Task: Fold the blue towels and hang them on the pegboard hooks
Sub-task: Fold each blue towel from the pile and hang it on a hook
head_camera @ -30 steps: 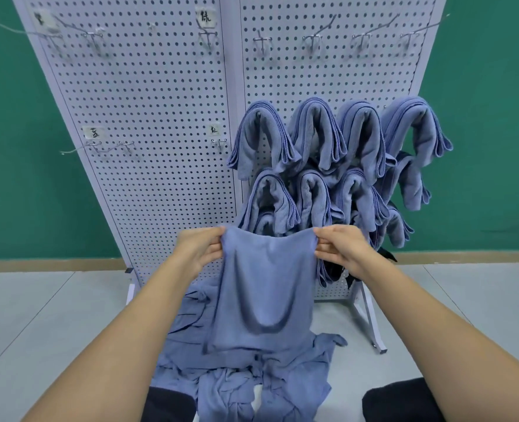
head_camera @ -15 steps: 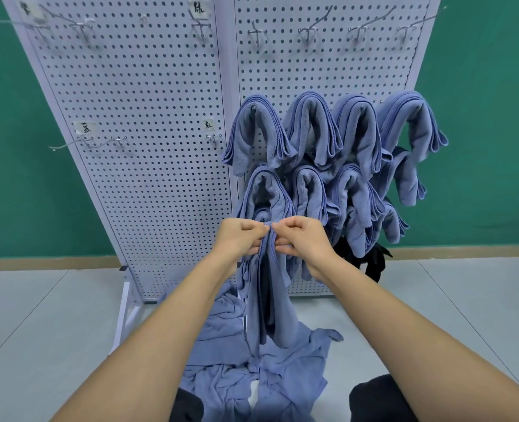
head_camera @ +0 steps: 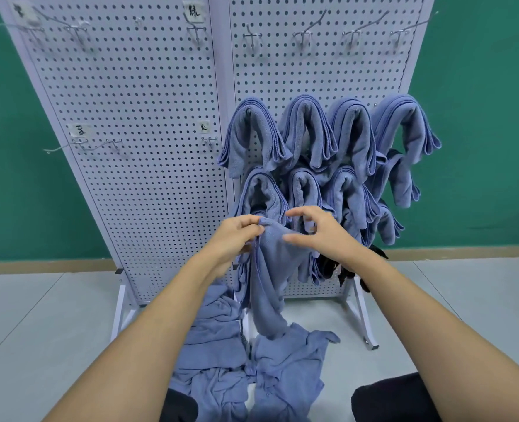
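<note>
My left hand [head_camera: 236,236] pinches the top of a blue towel [head_camera: 270,284] that is folded in half and hangs down in front of the white pegboard [head_camera: 148,147]. My right hand [head_camera: 319,229] hovers just right of the fold with its fingers spread, holding nothing. Several folded blue towels [head_camera: 307,132] hang in two rows on hooks on the pegboard's right panel. A loose pile of blue towels [head_camera: 252,367] lies on the floor below my hands.
Bare hooks [head_camera: 300,35] line the top of the pegboard, and more bare hooks [head_camera: 81,144] stick out at mid-height on the left panel. The pegboard's white feet [head_camera: 361,318] stand on the grey floor. A green wall is behind. My dark knees [head_camera: 395,400] are at the bottom edge.
The towel went from spread wide between both hands to folded in half, corners together. My right hand has now let go and opened; my left hand keeps the top.
</note>
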A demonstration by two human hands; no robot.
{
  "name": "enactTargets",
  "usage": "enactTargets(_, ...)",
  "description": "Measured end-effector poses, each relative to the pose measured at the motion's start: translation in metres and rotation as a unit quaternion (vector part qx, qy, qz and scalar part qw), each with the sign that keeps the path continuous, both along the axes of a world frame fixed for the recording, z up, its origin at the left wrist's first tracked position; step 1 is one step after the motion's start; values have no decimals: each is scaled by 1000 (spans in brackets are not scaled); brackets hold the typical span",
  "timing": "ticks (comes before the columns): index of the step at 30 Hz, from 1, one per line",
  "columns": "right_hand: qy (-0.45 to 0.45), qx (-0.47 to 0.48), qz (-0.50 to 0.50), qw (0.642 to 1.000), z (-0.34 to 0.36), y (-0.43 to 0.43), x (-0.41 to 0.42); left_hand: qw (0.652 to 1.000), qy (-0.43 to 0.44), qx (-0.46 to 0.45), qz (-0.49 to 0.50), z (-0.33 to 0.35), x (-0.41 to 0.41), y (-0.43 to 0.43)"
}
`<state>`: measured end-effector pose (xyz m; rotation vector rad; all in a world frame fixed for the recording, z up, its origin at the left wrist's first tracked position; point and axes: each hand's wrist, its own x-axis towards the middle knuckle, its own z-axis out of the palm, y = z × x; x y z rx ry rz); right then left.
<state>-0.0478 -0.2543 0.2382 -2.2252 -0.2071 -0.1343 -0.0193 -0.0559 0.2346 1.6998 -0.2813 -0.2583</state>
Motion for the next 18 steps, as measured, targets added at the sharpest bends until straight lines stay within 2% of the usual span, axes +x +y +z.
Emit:
enactTargets(4, 6, -71, 50, 996, -6, -2, 6, 999, -8, -26, -36, 1, 1, 1)
enactTargets(7, -32, -86, 27, 995, -2, 0, 8, 999, 14, -19, 32, -3, 7, 4)
enactTargets(9, -40, -147, 8, 988, 2, 1, 7, 996, 45, -1, 80, -9, 9, 9)
enactTargets(12, -28, -237, -36, 971, 6, 4, 3, 993, 87, 42, 70, -19, 6, 18)
enactTargets(15, -3, -246, -45, 968, 13, 7, 4, 989, 105, 104, 25, -25, -1, 21)
enactTargets(18, 2, -215, -58, 975, 31, 11, 6, 984, 126, 122, 12, -30, -11, 20)
